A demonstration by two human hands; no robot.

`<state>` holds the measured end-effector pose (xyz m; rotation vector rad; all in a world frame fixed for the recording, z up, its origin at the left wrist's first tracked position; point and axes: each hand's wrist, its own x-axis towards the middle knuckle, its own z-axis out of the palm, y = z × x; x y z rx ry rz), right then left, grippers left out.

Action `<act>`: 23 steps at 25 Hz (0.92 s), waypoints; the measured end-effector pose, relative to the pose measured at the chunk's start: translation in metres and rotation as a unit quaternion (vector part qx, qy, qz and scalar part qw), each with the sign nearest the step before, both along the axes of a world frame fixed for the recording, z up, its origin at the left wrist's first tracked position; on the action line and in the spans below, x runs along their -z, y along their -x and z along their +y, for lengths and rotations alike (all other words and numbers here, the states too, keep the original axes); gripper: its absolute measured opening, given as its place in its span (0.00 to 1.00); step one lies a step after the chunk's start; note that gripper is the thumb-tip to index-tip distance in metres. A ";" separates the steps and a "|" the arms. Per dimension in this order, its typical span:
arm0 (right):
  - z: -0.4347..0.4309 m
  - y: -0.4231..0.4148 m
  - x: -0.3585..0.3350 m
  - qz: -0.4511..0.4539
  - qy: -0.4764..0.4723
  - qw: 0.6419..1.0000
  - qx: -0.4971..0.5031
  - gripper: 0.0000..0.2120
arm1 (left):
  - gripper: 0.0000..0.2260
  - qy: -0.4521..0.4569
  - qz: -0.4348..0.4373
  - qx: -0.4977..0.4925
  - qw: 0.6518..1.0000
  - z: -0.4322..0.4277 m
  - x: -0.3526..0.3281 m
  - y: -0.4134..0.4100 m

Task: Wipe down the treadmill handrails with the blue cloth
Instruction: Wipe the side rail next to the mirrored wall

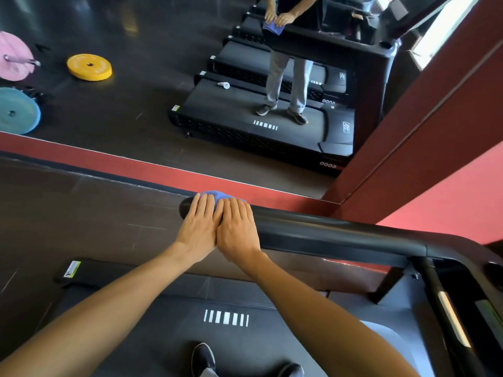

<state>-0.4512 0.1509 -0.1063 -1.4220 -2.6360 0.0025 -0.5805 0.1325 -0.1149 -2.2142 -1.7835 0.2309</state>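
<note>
- While the head view looks down along two bare forearms, the left grip (200, 225) and the right grip (237, 227) lie side by side, touching, on the free end of the long black padded treadmill handrail (326, 229).
- Both grips are flat, with fingers straight and close together. They press down on the crumpled blue fabric cloth (217, 195) rather than curling round it, and neither pinches anything.
- The cloth sits between the palms and the rail's rounded end. It is mostly hidden, with only a bunched blue edge showing past the fingertips on the far side.
- In the large wall mirror (152, 110) beyond the rail, the reflection shows the same cloth draped down the rail's far face under the two grips.
- Judged from this, the wiping of this rail is in hand, at its free end. How much of it is already wiped cannot be told.
- The next move calls for steady downward pressure while both grips slide together along the rail toward its bend. That way the cloth travels with them and does not slip out from under flat fingers.
- The cloth looks soft, thin and limp, so it should mould readily to the rail's curve.
- Below lies the dark grey treadmill belt (168, 317) with white bars. The mirror also shows a round yellow weight plate (89, 67).
</note>
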 end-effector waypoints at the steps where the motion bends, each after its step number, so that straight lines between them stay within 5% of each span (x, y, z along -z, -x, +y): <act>1: -0.002 -0.018 0.004 0.002 -0.004 1.000 0.008 0.25 | 0.33 0.003 0.001 -0.003 1.000 0.001 0.002 -0.020; 12: 0.013 -0.300 0.015 0.044 0.016 0.987 0.154 0.26 | 0.31 0.006 0.027 0.114 0.993 0.040 0.000 -0.306; 17: 0.020 -0.414 0.016 -0.006 -0.001 0.979 0.206 0.24 | 0.28 -0.002 0.004 0.170 0.985 0.060 0.003 -0.420; 23: 0.016 -0.448 0.014 -0.029 0.008 0.972 0.233 0.28 | 0.27 0.015 -0.016 0.176 0.984 0.067 0.000 -0.457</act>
